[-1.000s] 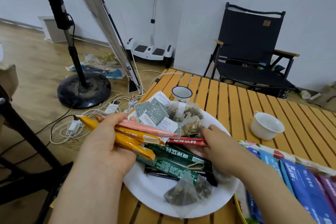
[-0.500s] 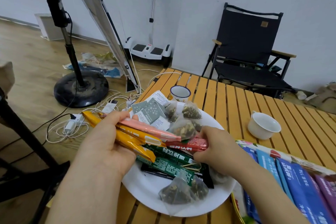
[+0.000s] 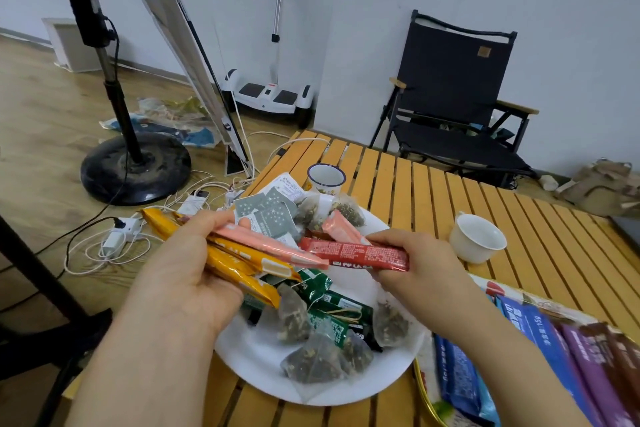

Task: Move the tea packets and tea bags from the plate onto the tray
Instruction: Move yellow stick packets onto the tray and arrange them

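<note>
A white plate sits at the near left of the slatted table, piled with green stick packets, mesh tea bags and grey paper sachets. My left hand holds a bundle of yellow stick packets and a pink one above the plate's left side. My right hand grips a red stick packet, lifted above the plate's middle. The tray lies at the lower right, holding blue, purple and brown packets.
A white cup stands on the table right of the plate, and an enamel mug behind it. A black folding chair stands beyond the table. A fan stand and cables lie on the floor to the left.
My right hand has lifted the red stick packet off the pile and raised it above the plate. My left hand keeps its bundle of yellow and pink packets.
</note>
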`<control>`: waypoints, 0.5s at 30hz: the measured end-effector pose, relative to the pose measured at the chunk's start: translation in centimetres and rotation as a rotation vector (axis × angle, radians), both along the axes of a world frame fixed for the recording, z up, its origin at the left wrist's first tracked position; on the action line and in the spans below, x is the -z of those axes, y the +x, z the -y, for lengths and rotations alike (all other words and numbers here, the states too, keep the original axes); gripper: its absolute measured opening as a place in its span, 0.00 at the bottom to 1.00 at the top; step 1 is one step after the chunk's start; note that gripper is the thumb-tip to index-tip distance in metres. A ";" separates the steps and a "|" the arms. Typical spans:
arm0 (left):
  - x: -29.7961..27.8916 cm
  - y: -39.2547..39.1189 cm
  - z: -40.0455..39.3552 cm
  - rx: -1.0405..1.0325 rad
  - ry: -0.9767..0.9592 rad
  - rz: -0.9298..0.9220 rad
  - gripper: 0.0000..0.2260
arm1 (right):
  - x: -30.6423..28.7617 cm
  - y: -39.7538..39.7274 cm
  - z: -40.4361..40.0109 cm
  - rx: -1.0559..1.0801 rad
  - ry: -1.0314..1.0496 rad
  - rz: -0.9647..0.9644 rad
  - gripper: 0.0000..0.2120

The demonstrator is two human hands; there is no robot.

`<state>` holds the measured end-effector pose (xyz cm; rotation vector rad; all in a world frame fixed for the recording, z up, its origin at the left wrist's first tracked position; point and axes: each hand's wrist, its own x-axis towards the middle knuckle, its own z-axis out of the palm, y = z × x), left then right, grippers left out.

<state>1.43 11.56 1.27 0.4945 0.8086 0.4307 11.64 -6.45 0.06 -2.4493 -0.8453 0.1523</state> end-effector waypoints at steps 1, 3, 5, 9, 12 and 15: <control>-0.1 0.0 0.2 0.005 -0.002 0.014 0.12 | -0.1 -0.2 0.2 0.016 0.043 -0.009 0.11; -0.2 0.0 0.7 0.024 -0.010 0.053 0.11 | -0.2 -0.5 0.4 0.061 0.149 -0.045 0.12; -0.3 0.0 1.1 0.039 -0.010 0.079 0.08 | -0.4 -0.7 0.6 0.119 0.253 -0.096 0.13; -0.3 0.1 1.5 0.046 -0.001 0.083 0.05 | -0.8 -1.8 0.6 0.178 0.391 -0.260 0.10; -0.1 0.1 1.5 0.046 0.022 0.091 0.08 | -0.2 -3.0 0.4 0.187 0.425 -0.404 0.13; -0.1 0.2 1.5 0.054 0.048 0.087 0.07 | 0.6 -3.9 0.2 0.158 0.446 -0.461 0.15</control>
